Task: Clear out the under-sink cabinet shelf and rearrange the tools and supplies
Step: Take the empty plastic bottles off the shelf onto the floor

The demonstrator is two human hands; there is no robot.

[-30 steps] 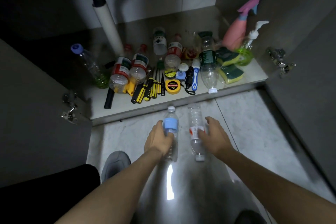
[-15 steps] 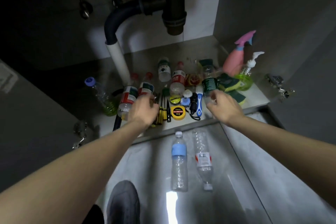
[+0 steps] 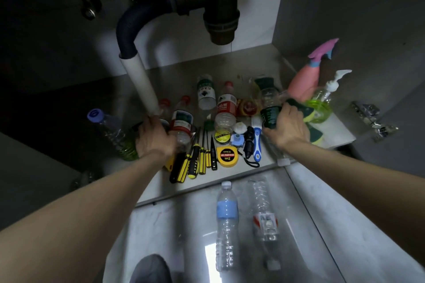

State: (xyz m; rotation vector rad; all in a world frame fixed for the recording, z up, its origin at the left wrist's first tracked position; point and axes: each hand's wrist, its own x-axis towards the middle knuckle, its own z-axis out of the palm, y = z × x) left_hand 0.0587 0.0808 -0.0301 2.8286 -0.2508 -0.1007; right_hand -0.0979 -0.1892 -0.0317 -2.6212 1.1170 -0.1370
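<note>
While two clear plastic bottles, a blue-labelled one [image 3: 226, 218] and a red-and-white-labelled one [image 3: 264, 216], already lie on the pale floor [image 3: 161, 225] nearest me, I judge the clearing barely begun. The white cabinet shelf [image 3: 241, 170] beyond is crowded with yellow-handled screwdrivers [image 3: 195, 161], a yellow tape measure [image 3: 227, 156] and more bottles. My left hand [image 3: 155, 139] wraps a red-labelled bottle [image 3: 182, 126]; my right hand [image 3: 287, 126] curls its fingers round a dark-green-labelled bottle [image 3: 269, 108], both arms outstretched.
</note>
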